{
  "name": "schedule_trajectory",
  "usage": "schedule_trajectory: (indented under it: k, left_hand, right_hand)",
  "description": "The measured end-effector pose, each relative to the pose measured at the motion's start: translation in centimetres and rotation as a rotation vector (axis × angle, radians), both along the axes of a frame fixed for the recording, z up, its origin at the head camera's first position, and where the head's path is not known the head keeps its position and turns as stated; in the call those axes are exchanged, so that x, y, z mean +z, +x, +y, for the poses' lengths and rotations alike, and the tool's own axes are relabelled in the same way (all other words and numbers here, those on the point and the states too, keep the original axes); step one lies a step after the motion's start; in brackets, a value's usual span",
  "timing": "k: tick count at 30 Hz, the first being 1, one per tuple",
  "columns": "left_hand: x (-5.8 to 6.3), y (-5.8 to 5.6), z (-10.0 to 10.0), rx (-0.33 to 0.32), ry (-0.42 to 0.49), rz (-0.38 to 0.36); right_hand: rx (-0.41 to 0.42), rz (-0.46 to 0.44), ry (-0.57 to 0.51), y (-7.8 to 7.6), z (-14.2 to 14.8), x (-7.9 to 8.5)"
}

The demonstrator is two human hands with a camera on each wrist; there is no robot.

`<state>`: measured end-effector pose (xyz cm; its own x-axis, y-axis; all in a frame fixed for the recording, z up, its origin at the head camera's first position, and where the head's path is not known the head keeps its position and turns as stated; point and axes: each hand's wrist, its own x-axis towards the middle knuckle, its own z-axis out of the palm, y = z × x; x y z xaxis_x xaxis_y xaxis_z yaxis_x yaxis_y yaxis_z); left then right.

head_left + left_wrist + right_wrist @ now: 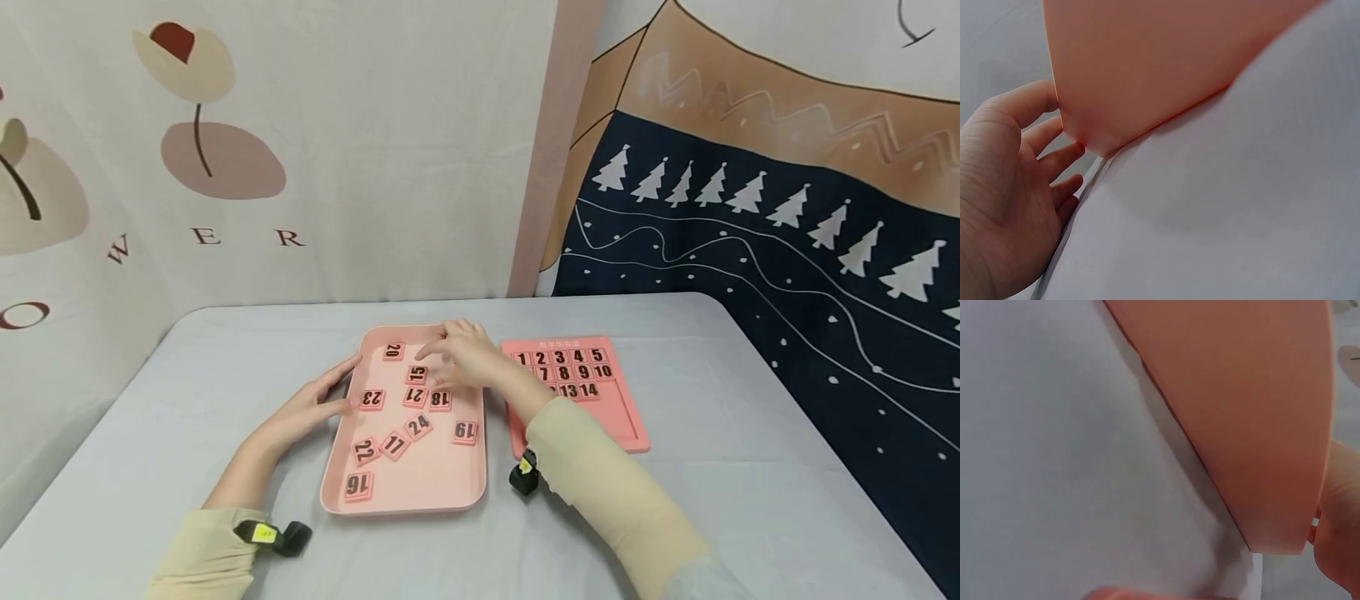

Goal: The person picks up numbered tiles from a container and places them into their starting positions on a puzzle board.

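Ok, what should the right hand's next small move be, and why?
Probably pinch the 15 tile and lift it from the tray: the right hand is close beside it, and on the board the 14 tile has a bare spot just after it.

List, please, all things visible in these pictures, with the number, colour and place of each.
Shallow rectangular tray: 1, pale pink, on the table
Small square numbered tiles in tray: 10 visible, pink with black numbers
Flat rectangular number board: 1, darker pink, right of the tray
Square numbered tiles on board: at least 11, pink, some hidden
Cloth-covered table: 1, pale grey, beneath tray and board
Flower-printed cloth: 1, cream, behind, left
Tree-printed cloth: 1, dark blue and brown, behind, right
Wrist devices: 2, black with yellow, at the cuffs
Long sleeves: 2, pale yellow-green, on the arms
Left hand: 1, bare, at the tray's left rim
Right hand: 1, bare, over the tray
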<state>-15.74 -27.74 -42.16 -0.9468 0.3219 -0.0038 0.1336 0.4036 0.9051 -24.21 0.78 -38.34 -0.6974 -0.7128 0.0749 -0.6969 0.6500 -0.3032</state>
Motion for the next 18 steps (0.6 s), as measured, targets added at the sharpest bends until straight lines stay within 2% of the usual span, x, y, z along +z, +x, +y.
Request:
schedule_trajectory:
  k: [7, 18]
  left_hand:
    - [-0.1, -0.1, 0.1, 0.007, 0.004, -0.004]
    - [0.1, -0.1, 0.1, -0.002, 0.002, -0.004]
  right_hand:
    - [0.002, 0.008, 0.067, -1.4, -0.8, -0.5]
    - [0.043, -0.005, 0.171, -1.7, -1.2, -0.4]
